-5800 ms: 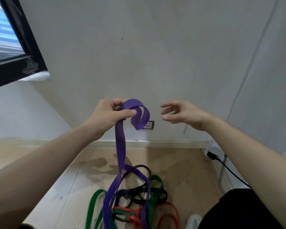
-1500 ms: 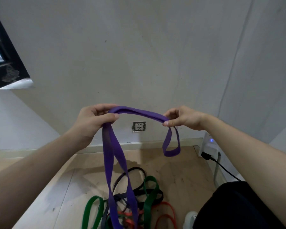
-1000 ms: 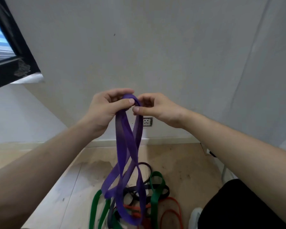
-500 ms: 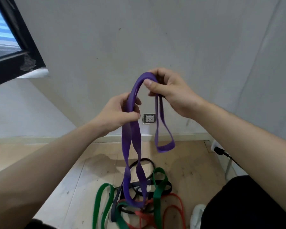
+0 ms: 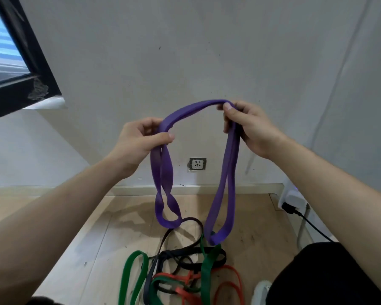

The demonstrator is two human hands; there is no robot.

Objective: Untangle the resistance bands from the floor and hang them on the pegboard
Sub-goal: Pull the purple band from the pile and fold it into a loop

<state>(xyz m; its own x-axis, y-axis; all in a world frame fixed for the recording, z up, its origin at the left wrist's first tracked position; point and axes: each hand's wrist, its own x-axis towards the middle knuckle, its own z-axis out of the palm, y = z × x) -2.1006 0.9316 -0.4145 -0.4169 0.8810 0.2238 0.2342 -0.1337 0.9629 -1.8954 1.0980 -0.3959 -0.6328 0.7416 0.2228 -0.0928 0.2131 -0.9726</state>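
Flat purple rubber resistance band (image 5: 191,106): held up in mid-frame, in front of the pale grey wall (image 5: 185,51). It arches from one hand to the other, and a doubled loop hangs from each.
- Left loop: twisted once, shorter, its bottom lying over the top of the floor pile in the picture.
- Right loop: straight and longer. Its bottom overlaps the green band below; cannot tell whether they touch.

Left hand (image 5: 141,139), centre-left: thumb and forefinger pinch the band where the arch starts, the other fingers curled in behind.
Right hand (image 5: 251,126), centre-right and slightly higher: thumb pressed on top of the band, fingers curled round both strands.

Lower centre, on the light wooden floor (image 5: 97,238), tangled together:
- green flat rubber bands (image 5: 130,274)
- thin black rubber bands (image 5: 185,249)
- orange-red rubber bands (image 5: 231,280)

Surroundings:
- white wall socket (image 5: 197,164) low on the wall, seen between the two purple loops
- black window frame (image 5: 31,69), upper left
- white power adapter (image 5: 294,198) with a black plug and cable (image 5: 306,223), right edge
- black trouser leg (image 5: 317,271), lower right, with a white shoe tip (image 5: 260,291) just beside it
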